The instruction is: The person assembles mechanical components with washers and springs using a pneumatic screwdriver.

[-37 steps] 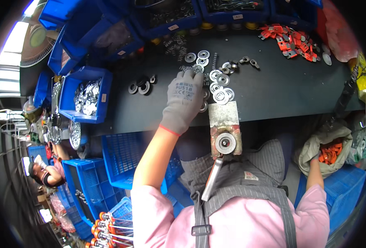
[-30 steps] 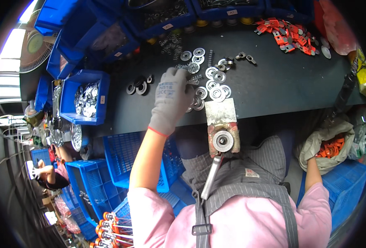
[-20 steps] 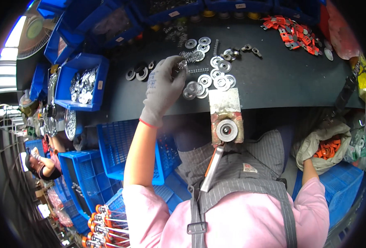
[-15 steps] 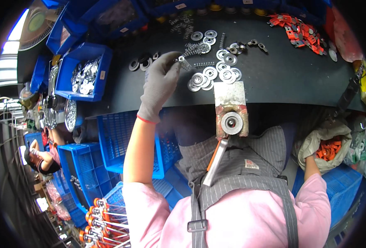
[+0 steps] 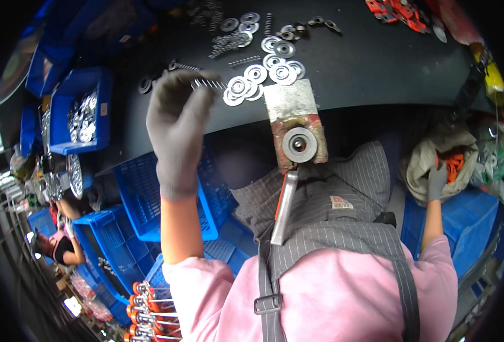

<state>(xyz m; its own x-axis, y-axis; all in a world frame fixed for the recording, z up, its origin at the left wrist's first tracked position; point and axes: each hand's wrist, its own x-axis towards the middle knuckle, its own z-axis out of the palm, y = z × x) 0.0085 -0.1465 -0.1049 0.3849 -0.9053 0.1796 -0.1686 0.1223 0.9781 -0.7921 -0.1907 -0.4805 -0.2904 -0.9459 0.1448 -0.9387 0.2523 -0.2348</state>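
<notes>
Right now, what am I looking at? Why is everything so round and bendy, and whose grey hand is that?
The picture comes from a camera worn on a person's head, looking down, and its wide lens bends the edges. The left hand, in a grey glove, is raised over a dark table and pinches a thin spring at its fingertips. On the table lie shiny metal washers and more springs. A small metal press sits at the table's edge. The right hand, also gloved, reaches into a bag of orange parts. Blue bins stand on the left.

left hand (image 5: 178, 128) lifted off washers (image 5: 260, 74), fingers (image 5: 198, 80) now pinching spring (image 5: 209, 85)
</notes>
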